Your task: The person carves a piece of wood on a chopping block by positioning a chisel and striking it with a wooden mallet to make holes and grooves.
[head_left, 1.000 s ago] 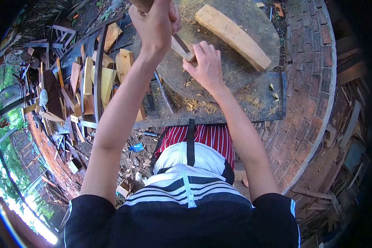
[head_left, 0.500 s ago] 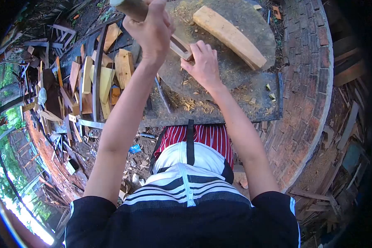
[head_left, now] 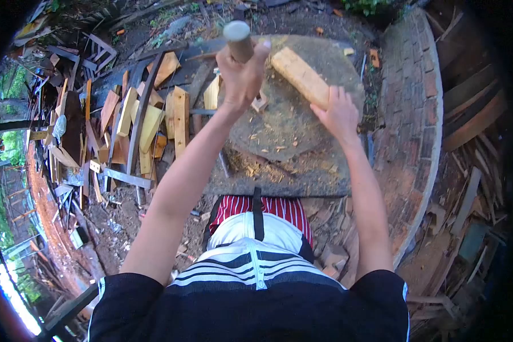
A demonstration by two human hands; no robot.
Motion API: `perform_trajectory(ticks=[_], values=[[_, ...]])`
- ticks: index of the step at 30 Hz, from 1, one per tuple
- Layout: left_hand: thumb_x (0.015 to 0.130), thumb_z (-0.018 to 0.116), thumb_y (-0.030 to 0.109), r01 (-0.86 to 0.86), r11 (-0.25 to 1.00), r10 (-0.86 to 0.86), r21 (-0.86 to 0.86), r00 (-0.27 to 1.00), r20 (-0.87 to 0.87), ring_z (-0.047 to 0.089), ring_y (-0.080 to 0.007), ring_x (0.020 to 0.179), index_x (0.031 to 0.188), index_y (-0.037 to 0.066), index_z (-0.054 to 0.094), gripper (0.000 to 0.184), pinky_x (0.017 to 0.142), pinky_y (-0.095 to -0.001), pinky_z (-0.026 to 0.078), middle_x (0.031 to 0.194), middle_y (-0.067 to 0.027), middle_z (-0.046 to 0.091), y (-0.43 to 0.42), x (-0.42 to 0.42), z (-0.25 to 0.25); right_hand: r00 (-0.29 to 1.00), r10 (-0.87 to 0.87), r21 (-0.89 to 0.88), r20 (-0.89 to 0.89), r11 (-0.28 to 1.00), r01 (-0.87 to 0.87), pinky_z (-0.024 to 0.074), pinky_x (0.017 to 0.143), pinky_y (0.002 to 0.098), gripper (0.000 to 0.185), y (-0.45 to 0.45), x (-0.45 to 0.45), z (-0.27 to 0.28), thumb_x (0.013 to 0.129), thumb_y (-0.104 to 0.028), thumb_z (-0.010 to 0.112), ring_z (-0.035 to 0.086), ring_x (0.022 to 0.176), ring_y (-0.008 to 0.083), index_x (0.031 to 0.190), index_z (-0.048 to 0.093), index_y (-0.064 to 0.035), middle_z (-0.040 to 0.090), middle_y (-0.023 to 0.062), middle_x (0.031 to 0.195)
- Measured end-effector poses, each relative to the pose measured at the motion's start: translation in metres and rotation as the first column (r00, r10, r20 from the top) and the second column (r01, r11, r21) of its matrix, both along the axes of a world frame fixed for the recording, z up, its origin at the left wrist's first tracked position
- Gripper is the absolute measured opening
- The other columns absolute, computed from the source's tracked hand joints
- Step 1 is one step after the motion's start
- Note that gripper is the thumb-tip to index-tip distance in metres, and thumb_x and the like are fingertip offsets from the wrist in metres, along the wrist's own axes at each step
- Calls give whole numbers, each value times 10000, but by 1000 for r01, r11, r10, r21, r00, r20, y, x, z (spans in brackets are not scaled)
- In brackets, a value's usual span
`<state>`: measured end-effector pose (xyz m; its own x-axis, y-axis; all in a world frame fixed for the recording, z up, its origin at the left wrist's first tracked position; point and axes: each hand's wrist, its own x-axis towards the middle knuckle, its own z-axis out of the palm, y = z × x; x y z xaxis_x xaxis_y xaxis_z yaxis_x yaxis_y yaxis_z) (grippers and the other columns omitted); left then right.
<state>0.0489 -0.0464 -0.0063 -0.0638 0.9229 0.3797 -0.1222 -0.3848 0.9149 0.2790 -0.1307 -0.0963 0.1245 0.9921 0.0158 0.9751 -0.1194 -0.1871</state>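
Note:
My left hand (head_left: 242, 80) is wrapped round a thick, round-ended wooden handle (head_left: 239, 41); the handle stands towards me and whatever lies at its far end is hidden under the fist. My right hand (head_left: 338, 114) grips the near end of a long, slightly curved wooden block (head_left: 302, 74), thumb on one side and fingers on the other. Beside my left hand lies a small slotted piece of wood (head_left: 260, 103), partly covered. Both pieces rest on the round wooden work surface (head_left: 290, 134).
Wood chips (head_left: 259, 168) lie along the near side of the work surface. Many offcuts (head_left: 148, 122) are piled to the left. A low brick wall (head_left: 407, 125) curves along the right, with more scrap wood beyond it. A narrow tool (head_left: 224, 163) lies near the left edge.
My right hand has let go of the slotted piece and moved right onto the curved block. My left hand still holds the handle, now tipped more upright. The camera view has shifted.

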Motion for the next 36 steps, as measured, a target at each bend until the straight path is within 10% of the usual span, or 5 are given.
perform_trajectory(ticks=[7, 10, 18, 29, 36], values=[[903, 730, 134, -30, 998, 27, -58, 998, -62, 511, -75, 470, 754, 60, 562, 236, 427, -243, 397, 589, 17, 538, 3, -4, -6, 657, 238, 306, -715, 952, -13, 580, 820, 412, 645, 10, -28, 185, 840, -457, 814, 713, 1015, 268, 1250, 599, -8, 701, 167, 1141], [901, 723, 125, -14, 997, 10, -80, 999, -47, 515, -68, 487, 773, 54, 578, 206, 439, -243, 402, 605, 12, 551, -4, 0, -2, 509, 649, 719, -565, 690, -82, 604, 752, 368, 544, 0, -53, 263, 917, -338, 771, 739, 842, 252, 1304, 558, -22, 736, 147, 1039], [860, 790, 267, 20, 998, -24, -62, 997, -73, 586, -103, 686, 847, 19, 643, 288, 633, -299, 482, 746, -12, 642, -6, -1, -5, 760, 586, 505, -283, 764, -401, 597, 731, 388, 614, 0, -51, 270, 875, -354, 809, 763, 869, 292, 1344, 551, -53, 750, 180, 1026], [911, 746, 173, 41, 994, -48, -99, 996, -75, 508, -72, 478, 819, 20, 627, 214, 442, -253, 396, 608, 14, 556, -3, 4, 2, 810, 211, 416, -547, 908, 45, 578, 737, 507, 579, 6, -34, 151, 835, -443, 801, 740, 877, 426, 1227, 593, -72, 746, 232, 965], [910, 734, 130, 65, 995, -69, -76, 997, -44, 510, -66, 470, 816, 28, 630, 173, 432, -251, 399, 588, 9, 543, -1, 3, 1, 1000, 22, 228, 15, 973, -25, 525, 915, 484, 783, -24, -24, 21, 841, -516, 794, 668, 1104, 332, 1428, 507, -84, 664, 164, 1236]])
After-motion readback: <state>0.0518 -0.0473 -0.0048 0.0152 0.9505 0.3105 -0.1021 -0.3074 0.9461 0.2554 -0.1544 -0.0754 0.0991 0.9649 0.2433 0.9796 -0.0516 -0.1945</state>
